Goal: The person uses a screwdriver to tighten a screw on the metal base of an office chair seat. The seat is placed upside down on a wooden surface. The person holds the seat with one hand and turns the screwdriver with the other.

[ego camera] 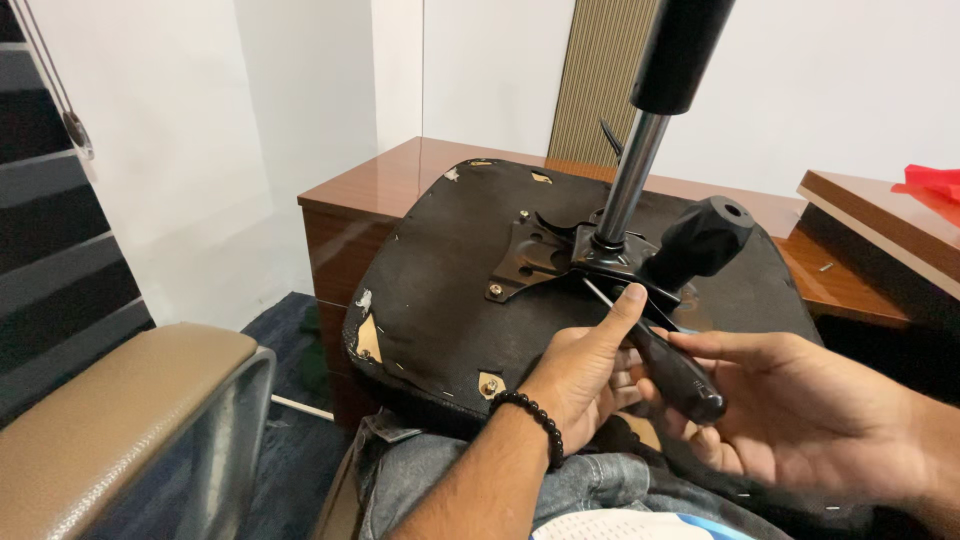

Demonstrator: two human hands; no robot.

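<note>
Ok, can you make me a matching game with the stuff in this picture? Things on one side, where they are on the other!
Things:
1. screwdriver
2. bead bracelet
3. metal pole
4. red thing

Places:
A. on the left hand's wrist
B. on the desk edge at far right
C. held by both hands, right hand under the handle
D. standing up from the black plate on the upturned chair seat

Pairs: 1-C, 2-A, 3-D, 4-B
</note>
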